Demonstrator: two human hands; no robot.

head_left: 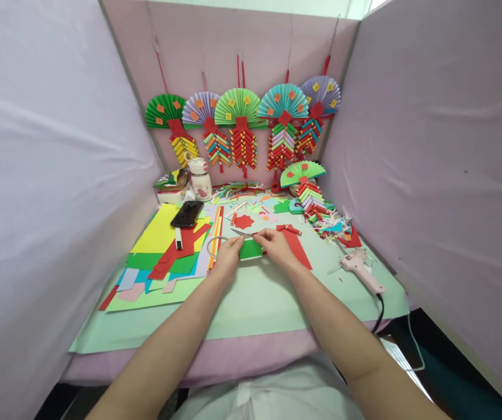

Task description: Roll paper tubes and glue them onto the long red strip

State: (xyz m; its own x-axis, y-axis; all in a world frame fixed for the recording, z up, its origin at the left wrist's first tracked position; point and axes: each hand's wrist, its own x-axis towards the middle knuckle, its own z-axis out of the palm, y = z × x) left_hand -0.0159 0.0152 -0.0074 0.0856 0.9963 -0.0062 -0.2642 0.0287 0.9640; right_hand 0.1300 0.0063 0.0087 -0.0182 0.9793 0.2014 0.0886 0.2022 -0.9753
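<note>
I note left hand (229, 255) and right hand (276, 245) gripping green paper (250, 249); glue gun (362, 272) near right edge of tabletop (260, 309).

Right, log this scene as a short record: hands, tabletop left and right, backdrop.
Left hand: holding the left end of a green paper piece
Right hand: fingers at its right end, exact grip unclear
Table left: black phone on coloured sheets
Table right: glue gun, lying down
Backdrop: five pleated fans hanging in a row
</note>
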